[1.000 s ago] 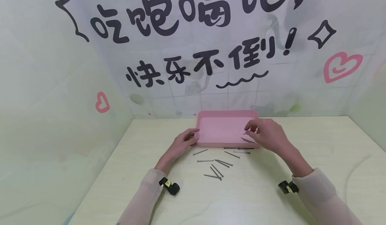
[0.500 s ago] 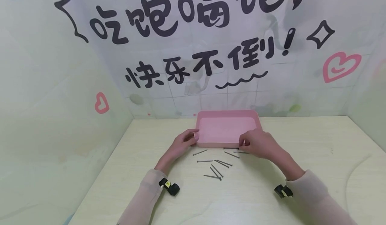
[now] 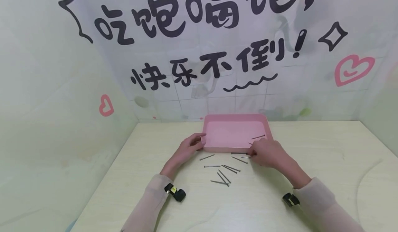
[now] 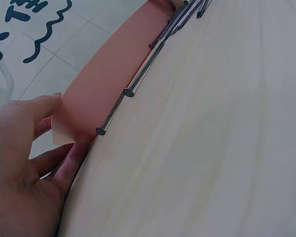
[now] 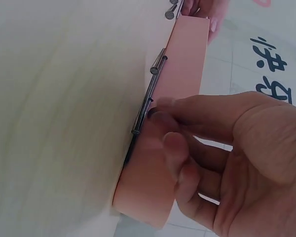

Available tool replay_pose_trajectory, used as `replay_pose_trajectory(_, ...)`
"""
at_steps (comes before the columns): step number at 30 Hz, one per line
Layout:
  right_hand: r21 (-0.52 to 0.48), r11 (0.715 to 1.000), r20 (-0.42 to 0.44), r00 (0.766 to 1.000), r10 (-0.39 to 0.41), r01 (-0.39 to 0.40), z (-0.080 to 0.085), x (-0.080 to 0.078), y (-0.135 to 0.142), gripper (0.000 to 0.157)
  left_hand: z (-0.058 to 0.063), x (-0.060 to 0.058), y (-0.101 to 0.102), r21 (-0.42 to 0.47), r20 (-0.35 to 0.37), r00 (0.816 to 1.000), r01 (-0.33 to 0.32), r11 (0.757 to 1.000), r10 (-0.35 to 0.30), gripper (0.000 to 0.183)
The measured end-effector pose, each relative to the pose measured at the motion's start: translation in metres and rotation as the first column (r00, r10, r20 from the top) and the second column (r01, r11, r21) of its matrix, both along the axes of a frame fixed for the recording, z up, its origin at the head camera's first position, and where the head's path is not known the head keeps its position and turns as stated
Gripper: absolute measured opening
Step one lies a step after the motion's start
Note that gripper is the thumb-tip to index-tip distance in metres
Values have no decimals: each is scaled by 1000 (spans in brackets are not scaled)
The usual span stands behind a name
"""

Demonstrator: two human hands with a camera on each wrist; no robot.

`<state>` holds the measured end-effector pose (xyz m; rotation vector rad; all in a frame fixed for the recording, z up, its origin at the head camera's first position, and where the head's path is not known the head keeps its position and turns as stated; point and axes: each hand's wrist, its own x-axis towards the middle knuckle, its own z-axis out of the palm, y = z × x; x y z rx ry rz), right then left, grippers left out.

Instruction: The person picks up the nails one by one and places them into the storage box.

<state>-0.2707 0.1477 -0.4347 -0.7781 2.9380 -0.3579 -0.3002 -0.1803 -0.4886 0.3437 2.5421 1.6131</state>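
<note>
Likely partway — nail (image 3: pixel 258 137) in tray (image 3: pixel 224 149), tabletop (image 3: pixel 248 204) far edge | loose nails (image 3: pixel 212 166) remain | left hand (image 3: pixel 188 145) grips tray | right hand (image 3: pixel 268 152) — can't tell

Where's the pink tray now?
In the head view, the pink tray sits right of centre, toward the table's far edge, between the left hand and right hand, with nails in front.

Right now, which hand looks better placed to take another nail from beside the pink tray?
Probably the right hand: its fingers are right at the nails along the near side of the pink tray. The left hand is busy gripping the tray's left end.
</note>
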Motion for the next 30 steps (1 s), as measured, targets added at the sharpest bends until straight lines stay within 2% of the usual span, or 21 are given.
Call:
replay_pose_trajectory(5,33,998,55,997,-61,59,-1,2,-2,18,0,1,-1,-1,-2,1000,-7,1000,7,45)
replay_pose_trajectory(12,29,997,73,994,-80,78,0,4,-1,32,-1,0,-1,2,-3,1000,-5,1000,5,46)
replay_pose_trajectory(24,59,997,59,997,-50,47,1,7,2,34,0,0,1,-15,-8,1000,-9,1000,9,46)
replay_pose_trajectory(30,65,997,89,995,-42,36,3,7,4,32,0,0,2,-13,-11,1000,-7,1000,7,46)
